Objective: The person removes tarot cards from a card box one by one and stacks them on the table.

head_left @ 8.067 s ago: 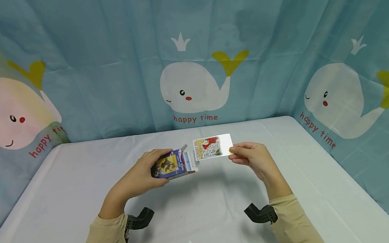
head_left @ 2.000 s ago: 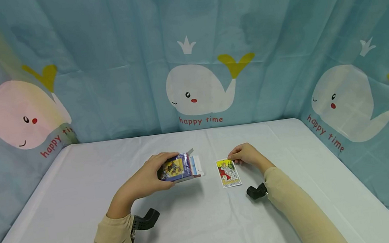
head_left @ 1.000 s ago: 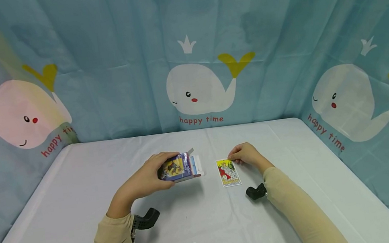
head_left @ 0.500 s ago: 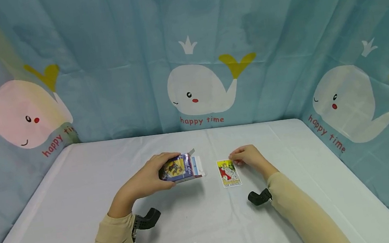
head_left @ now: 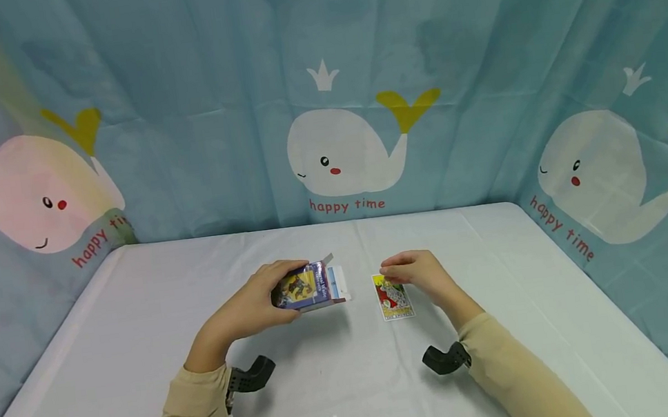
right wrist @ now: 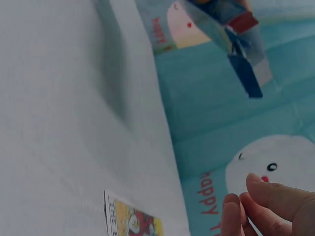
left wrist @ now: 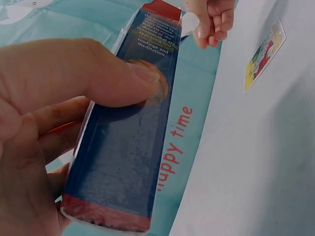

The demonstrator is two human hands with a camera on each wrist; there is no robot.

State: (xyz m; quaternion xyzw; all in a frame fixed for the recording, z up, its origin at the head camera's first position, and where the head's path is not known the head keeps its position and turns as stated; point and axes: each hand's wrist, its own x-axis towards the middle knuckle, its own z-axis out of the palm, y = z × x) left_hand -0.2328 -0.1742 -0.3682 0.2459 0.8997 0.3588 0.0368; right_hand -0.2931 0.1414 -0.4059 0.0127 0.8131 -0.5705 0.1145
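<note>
My left hand [head_left: 246, 309] grips a blue, red-edged tarot card box [head_left: 301, 289], its thumb along the narrow side in the left wrist view. The box is tilted above the table, its flaps open toward the right. Face up on the table lies a tarot card [head_left: 394, 302] with a red and yellow picture, "The Empress" along its near edge. Over the card's far end hovers my right hand [head_left: 422, 273], covering part of it in the head view. The right wrist view shows the fingers [right wrist: 275, 196] loosely bent, holding nothing, apart from the card.
A white cloth [head_left: 333, 403] covers the table. Behind and on both sides hangs a blue curtain [head_left: 191, 163] printed with whales. Black camera mounts [head_left: 446, 359] stick out from both wrists.
Earlier my right hand held the card in the air beside the box. The card then lay on the table under my fingertips. Now the hand has let go, risen and shifted left.
</note>
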